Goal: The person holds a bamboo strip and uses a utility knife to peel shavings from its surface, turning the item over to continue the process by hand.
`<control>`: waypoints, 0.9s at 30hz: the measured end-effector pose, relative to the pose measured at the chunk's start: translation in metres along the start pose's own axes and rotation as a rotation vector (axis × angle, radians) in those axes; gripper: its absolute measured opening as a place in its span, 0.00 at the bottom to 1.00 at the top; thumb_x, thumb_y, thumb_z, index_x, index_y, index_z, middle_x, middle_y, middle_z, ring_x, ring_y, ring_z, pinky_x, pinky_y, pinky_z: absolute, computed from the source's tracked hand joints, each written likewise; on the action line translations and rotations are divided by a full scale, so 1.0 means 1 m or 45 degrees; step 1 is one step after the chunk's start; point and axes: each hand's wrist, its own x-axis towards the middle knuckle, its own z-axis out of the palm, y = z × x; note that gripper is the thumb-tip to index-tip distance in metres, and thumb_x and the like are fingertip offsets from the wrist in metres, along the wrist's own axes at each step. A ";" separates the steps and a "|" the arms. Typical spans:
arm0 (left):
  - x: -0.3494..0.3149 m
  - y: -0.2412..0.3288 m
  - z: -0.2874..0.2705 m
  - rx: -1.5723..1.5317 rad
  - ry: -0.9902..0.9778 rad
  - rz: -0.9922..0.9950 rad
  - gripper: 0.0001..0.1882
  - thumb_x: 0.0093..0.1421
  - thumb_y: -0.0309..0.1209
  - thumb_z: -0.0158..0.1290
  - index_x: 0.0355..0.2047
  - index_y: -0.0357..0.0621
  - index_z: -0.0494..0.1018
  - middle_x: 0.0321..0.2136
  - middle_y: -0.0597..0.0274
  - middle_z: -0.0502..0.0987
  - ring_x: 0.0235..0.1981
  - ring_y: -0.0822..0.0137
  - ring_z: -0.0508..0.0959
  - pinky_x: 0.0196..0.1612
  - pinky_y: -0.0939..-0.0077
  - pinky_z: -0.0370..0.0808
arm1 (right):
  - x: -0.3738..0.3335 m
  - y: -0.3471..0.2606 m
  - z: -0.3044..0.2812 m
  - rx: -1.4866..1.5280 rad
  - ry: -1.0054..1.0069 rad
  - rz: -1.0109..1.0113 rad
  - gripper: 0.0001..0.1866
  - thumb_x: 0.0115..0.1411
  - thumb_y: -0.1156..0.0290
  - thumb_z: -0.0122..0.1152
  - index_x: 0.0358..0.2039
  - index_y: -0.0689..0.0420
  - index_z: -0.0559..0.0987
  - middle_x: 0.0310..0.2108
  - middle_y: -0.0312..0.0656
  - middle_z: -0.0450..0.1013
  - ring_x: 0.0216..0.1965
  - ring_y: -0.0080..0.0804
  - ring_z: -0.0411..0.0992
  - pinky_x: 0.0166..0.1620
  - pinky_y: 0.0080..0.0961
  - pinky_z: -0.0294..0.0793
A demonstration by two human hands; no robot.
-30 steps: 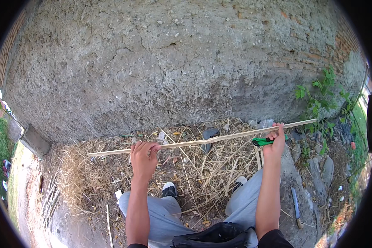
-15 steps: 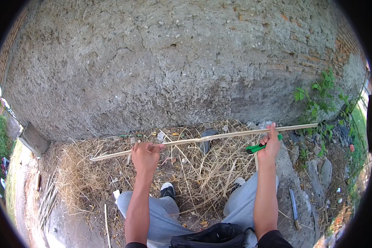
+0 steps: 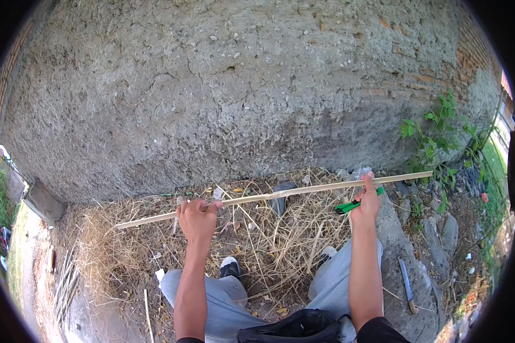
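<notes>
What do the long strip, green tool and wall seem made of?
Long strip: probably split bamboo, matt and pale, with a node-like bump midway.
Green tool: likely plastic, bright and evenly coloured; gloss is hard to judge.
Wall: seemingly rough, crumbly earth or cement plaster, partly over bricks exposed at right.

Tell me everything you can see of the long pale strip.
The strip is thin, narrow and pale tan, apparently split bamboo or wood, with a knot-like joint near its middle. It is held crosswise in front of the body, appearing over the straw-strewn ground, its right end higher in the picture. The left hand grips it left of the joint, the right hand right of it; both ends extend past the hands.
</notes>
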 end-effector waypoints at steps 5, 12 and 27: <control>-0.001 0.003 -0.002 -0.018 0.075 0.011 0.10 0.48 0.32 0.61 0.18 0.39 0.75 0.15 0.58 0.75 0.28 0.56 0.72 0.48 0.62 0.64 | 0.007 0.009 -0.004 0.009 -0.034 0.001 0.12 0.56 0.63 0.68 0.28 0.56 0.75 0.21 0.29 0.66 0.14 0.14 0.53 0.17 0.16 0.55; 0.003 -0.004 0.000 -0.033 0.233 0.115 0.09 0.46 0.30 0.62 0.16 0.40 0.75 0.17 0.60 0.74 0.25 0.59 0.70 0.41 0.64 0.64 | -0.015 0.007 0.003 0.054 -0.072 -0.048 0.12 0.58 0.63 0.65 0.28 0.56 0.74 0.19 0.29 0.64 0.13 0.15 0.54 0.17 0.16 0.55; 0.018 -0.004 -0.014 -0.021 0.467 0.550 0.15 0.41 0.26 0.65 0.31 0.44 0.75 0.34 0.62 0.78 0.41 0.57 0.75 0.54 0.57 0.64 | 0.001 -0.005 -0.006 0.165 -0.236 0.224 0.17 0.67 0.69 0.47 0.54 0.58 0.69 0.41 0.33 0.74 0.19 0.14 0.56 0.22 0.14 0.59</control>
